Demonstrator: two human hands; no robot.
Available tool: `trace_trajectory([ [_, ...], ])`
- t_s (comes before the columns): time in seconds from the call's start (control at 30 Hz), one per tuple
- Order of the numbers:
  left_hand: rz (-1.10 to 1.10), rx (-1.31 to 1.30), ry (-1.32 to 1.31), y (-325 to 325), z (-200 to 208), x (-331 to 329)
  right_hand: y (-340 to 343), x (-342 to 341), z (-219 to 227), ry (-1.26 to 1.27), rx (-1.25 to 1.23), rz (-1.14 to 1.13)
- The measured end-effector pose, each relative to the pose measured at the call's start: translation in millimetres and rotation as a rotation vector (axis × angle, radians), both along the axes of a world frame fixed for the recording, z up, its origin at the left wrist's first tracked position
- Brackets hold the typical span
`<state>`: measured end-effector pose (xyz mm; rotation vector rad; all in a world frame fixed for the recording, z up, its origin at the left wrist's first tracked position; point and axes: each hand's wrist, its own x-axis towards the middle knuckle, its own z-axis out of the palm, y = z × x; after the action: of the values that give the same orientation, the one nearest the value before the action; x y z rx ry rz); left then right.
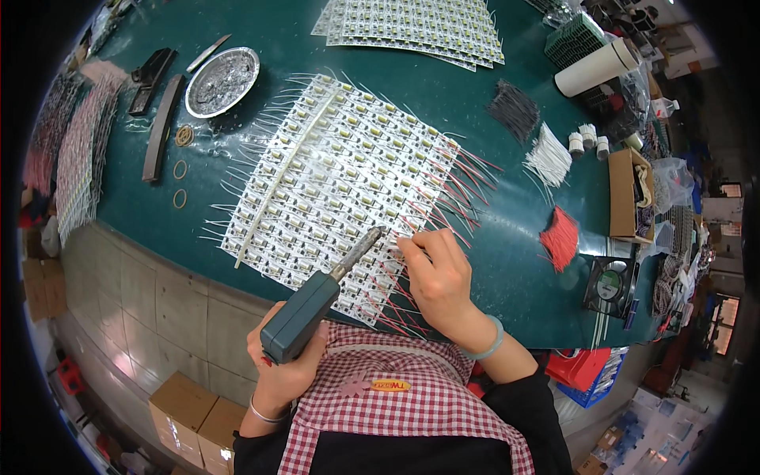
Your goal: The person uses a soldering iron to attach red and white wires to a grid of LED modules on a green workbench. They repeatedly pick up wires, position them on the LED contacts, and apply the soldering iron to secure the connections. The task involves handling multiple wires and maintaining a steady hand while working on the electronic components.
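Observation:
My left hand (286, 370) is closed around the handle of a dark green soldering gun (299, 317). Its metal tip rests over or on the right side of a white circuit board panel (340, 174), which carries rows of small components. Just right of the tip, my right hand (439, 277) pinches what looks like a thin wire at the panel's edge; the fingers hide most of it. Red wires (467, 182) stick out along that right edge, and white wires (237, 178) along the left. A pale strip (285, 182) lies lengthwise across the panel.
More panels (419, 32) lie stacked at the far side of the green table (380, 67). Left are a metal bowl (222, 82), a dark bar (162, 131) and rubber bands (180, 169). Right are black wires (514, 111), white wires (548, 158), red wires (560, 239) and a fan (609, 283).

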<state>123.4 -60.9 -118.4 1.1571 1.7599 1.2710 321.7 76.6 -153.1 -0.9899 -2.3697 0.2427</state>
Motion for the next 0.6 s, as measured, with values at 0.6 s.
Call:
trace_trajectory([
  [0.6, -0.028, -0.02, 0.003, -12, 2, -1, -15, -3, -3, 0.026, -0.073, 0.034],
])
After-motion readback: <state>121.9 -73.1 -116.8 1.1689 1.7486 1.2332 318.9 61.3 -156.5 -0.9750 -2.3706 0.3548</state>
